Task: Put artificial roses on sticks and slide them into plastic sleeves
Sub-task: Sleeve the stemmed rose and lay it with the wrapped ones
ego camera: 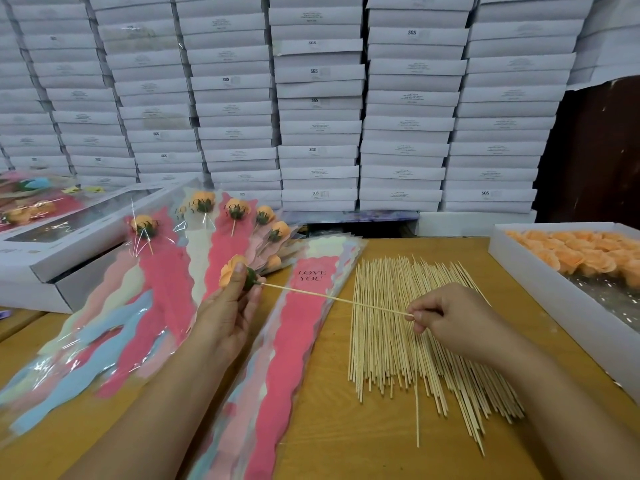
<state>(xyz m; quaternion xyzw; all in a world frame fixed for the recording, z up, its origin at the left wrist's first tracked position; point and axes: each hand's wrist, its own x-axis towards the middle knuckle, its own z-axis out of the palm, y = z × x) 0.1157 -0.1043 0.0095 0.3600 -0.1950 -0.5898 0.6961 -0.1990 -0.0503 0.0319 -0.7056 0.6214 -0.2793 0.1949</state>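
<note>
Head view gives me both hands over the wooden table (322, 393). My left hand (228, 306) holds an orange rose (231, 271) up above the sleeves, thumb curled over the petals and fingers wrapped round its green base. My right hand (446, 317) pinches the near end of a stick (332, 298) between thumb and forefinger, the other fingers curled in; the stick runs leftward and slightly up, and its far tip meets the rose's green base. I cannot tell how far it is pushed in. Under the stick lies a stack of empty sleeves (301, 327), the top one pink and printed LOVE YOU. To its left, finished roses in sleeves (194, 237) are fanned out, their heads pointing away from me. To the right of the stack, a loose pile of sticks (408, 334) lies on the table, directly beneath my right hand. At the far right sits a white tray (540, 289) with more orange roses packed in its far end. White boxes (318, 98) are stacked in tall columns behind the table.
</note>
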